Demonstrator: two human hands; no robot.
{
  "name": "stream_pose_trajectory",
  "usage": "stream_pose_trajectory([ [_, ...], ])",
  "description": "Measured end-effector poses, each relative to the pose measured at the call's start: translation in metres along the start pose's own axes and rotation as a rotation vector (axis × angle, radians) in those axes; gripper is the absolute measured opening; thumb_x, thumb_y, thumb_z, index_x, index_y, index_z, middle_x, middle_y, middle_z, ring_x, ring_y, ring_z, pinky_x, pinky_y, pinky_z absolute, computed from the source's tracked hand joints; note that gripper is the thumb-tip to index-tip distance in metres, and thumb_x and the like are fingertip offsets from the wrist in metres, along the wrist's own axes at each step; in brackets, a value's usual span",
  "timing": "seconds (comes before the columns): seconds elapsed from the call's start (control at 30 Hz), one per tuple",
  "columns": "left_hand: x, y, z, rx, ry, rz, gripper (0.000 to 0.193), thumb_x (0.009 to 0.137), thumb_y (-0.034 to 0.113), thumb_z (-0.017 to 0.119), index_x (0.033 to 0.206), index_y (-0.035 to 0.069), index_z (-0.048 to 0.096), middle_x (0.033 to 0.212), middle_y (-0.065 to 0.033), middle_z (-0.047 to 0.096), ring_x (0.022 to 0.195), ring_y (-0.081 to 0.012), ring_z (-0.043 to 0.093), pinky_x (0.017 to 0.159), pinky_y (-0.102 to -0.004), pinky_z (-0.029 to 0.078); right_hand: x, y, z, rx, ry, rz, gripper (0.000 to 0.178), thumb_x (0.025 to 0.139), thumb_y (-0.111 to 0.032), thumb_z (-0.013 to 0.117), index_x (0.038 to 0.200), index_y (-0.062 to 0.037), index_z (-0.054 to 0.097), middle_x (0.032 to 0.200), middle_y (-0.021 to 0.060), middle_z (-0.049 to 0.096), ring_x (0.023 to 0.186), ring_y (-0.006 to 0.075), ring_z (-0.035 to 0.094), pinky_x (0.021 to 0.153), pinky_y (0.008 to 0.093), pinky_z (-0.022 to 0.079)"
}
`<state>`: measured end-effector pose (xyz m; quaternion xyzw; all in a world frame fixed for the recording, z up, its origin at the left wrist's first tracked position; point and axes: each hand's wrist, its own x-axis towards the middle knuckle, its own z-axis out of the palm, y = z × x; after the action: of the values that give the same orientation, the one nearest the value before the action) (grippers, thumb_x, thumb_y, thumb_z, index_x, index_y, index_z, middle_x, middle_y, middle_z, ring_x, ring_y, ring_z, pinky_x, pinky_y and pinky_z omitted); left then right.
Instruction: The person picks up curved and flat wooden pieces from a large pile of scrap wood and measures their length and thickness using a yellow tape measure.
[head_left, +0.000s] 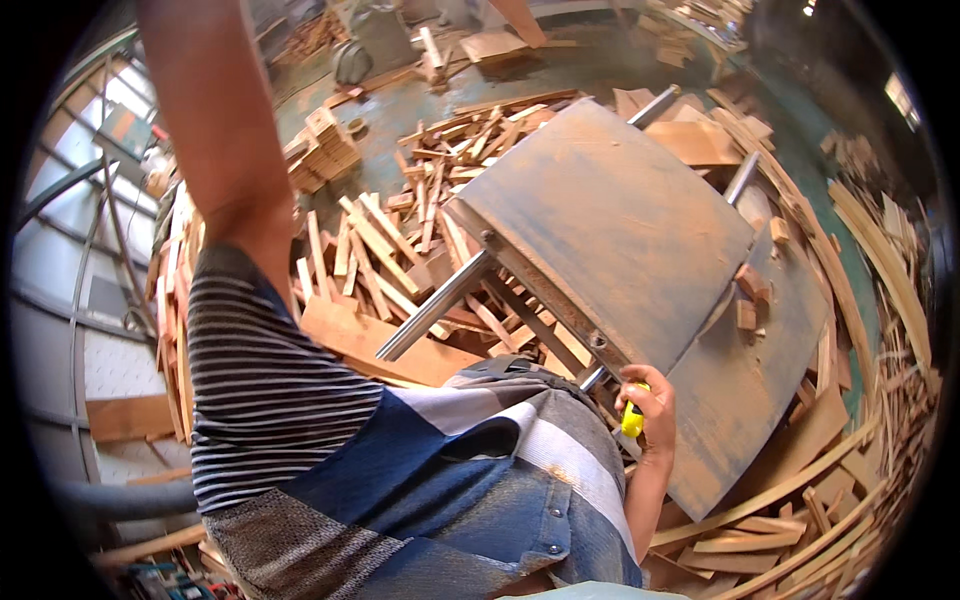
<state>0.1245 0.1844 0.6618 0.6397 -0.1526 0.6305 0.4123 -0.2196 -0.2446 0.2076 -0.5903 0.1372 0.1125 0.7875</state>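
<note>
My right hand (656, 408) is closed around a small bright yellow object (632, 421), mostly covered by the fingers, so its kind does not show. It is at the near edge of a flat metal machine table (610, 200) dusted with sawdust. My left arm (235, 130) reaches up past the top left edge of the picture, and its hand is out of sight. Small wood blocks (750, 287) lie on the table by the seam where its two plates meet. A round metal rail (437, 304) sticks out from the table's left side.
Offcuts (370, 245) are heaped on the floor left of and behind the table. Long curved strips (880, 265) lie along the right. Stacked wood pieces (325, 150) stand farther back. A barred window or gate (75, 300) runs along the left side.
</note>
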Motion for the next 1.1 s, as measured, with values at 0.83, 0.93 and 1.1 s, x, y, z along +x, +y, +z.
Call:
stream_pose_trajectory([
  [0.83,-0.293,-0.009,0.039,-1.349,0.146,-0.854,0.064,0.101,0.044,0.055,0.148,0.003,0.045,0.141,-0.0181,0.054,0.13,-0.0331,0.052,0.119,-0.0456,0.035,-0.059,-0.028,-0.107,0.786,0.636,-0.536,0.058,0.094,-0.048,0.071,0.123,0.0008,0.061,0.088,0.0112,0.068,0.059,0.0166,0.063,0.049,0.0295,0.051],
  [0.93,-0.382,-0.092,0.035,-0.822,-0.184,-0.71,0.056,0.103,0.04,0.048,0.139,-0.003,0.048,0.132,-0.0221,0.056,0.118,-0.0366,0.059,0.109,-0.054,0.045,-0.083,-0.016,-0.138,0.684,0.819,-0.529,0.063,0.094,-0.062,0.063,0.123,-0.0073,0.061,0.097,0.0105,0.069,0.059,0.0177,0.062,0.053,0.0319,0.051],
  [1.1,-0.518,-0.143,0.034,-0.576,-0.263,-0.705,0.039,0.104,0.039,0.042,0.115,0.003,0.052,0.107,-0.0154,0.059,0.098,-0.0327,0.066,0.087,-0.0526,0.059,-0.116,0.024,-0.143,0.852,0.985,-0.44,0.038,0.088,-0.049,0.077,0.103,-0.0166,0.065,0.085,0.0025,0.066,0.055,0.0179,0.061,0.047,0.0319,0.048],
])
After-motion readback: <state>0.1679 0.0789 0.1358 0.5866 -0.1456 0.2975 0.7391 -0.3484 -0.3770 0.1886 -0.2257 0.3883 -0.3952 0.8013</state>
